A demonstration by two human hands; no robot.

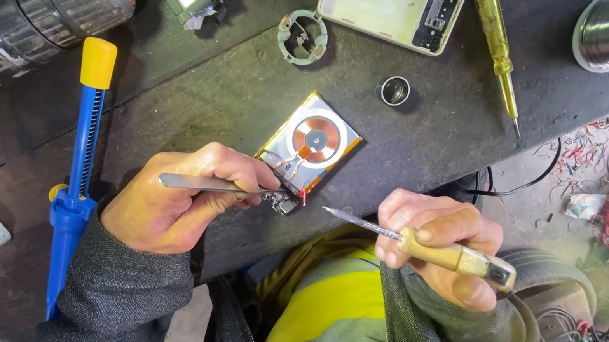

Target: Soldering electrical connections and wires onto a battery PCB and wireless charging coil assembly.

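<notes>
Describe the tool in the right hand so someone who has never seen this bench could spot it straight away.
Start at the dark workbench and find the flat pack with a copper coil. Just right of it, the right hand grips a soldering iron. Unlike the yellow screwdriver, its handle is pale wood.

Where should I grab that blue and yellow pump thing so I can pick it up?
Probably around the straight blue shaft of the blue and yellow pump, just under its yellow top, with fingers coming down from above. It lies flat on the dark bench, and that stretch is bare; the lower end sits close beside the left hand.
</notes>
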